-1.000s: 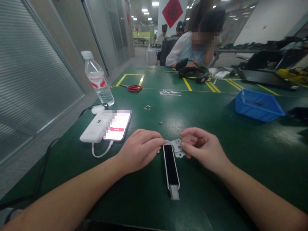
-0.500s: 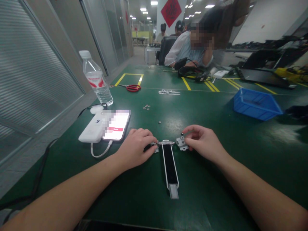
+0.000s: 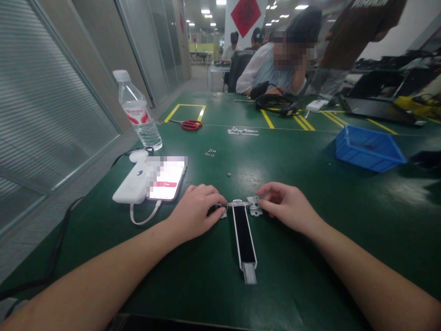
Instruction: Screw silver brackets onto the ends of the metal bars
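The right metal plate (image 3: 255, 207) is what has just changed. Half a second ago it was tilted and apart from the rod (image 3: 237, 205); now it lies flatter and farther left, right by the rod's right end. Whether the two actually touch or fit together is too small to tell. I read this as lining the plate up with the rod, with no sign yet that it is fastened.

The right hand (image 3: 291, 207) has followed it left, thumb and forefinger narrow at the plate's right edge; I cannot tell whether they grip it or only rest against it. The left hand (image 3: 195, 214) has drawn left from where it covered the rod a second ago, and its thumb and fingertips pinch the left metal plate (image 3: 224, 214), mostly hidden, at the rod's left end.

The black bar (image 3: 245, 236) with a white edge lies in the near middle of the table (image 3: 292, 276), its far end at the rod and its grey tab (image 3: 250, 274) pointing near. It stays in place. The nut (image 3: 229, 174) beyond the rod and the small metal rings (image 3: 210, 151) farther off also lie undisturbed.
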A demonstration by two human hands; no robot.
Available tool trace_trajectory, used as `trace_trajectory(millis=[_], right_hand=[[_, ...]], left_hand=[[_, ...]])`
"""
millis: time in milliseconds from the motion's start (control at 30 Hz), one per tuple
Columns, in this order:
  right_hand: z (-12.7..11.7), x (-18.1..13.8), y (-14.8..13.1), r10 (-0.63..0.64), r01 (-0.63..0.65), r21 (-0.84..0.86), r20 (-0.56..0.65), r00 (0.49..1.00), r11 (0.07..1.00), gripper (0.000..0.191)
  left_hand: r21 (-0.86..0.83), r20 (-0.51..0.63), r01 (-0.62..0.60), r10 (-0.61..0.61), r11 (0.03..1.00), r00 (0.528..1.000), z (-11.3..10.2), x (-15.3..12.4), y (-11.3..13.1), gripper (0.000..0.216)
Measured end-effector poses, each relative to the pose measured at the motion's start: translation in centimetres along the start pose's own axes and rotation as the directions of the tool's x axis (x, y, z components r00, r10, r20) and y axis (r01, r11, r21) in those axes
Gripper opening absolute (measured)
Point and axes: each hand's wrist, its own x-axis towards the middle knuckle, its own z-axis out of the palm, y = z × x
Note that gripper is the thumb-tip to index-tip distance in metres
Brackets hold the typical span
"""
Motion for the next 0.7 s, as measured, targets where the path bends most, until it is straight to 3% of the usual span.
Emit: trace_trajectory(millis=[233, 400, 700], right_hand=[[0.41, -0.21, 0.11, -0.208, 0.208, -0.196, 0.021, 0.978, 0.958, 0.011], [0.56, -0.27, -0.07, -0.277, 0.282, -0.358, 0.064, 0.959, 0.89, 0.014], [0.32, -0.29, -0.16, -0.351, 0.362, -0.358, 0.096, 0.931, 0.861, 0.014]], left_hand=[[-0.009, -0.016, -0.001, 0.001, 1.0, 1.0, 0.14, 0.11, 0.11, 0.012], [-0.029, -0.034, 0.005, -0.006, 1.0, 0.999, 0.33, 0.15, 0.18, 0.012], [-0.054, -0.04, 0.002, -0.005, 0.999, 0.999, 0.49, 0.17, 0.12, 0.012]])
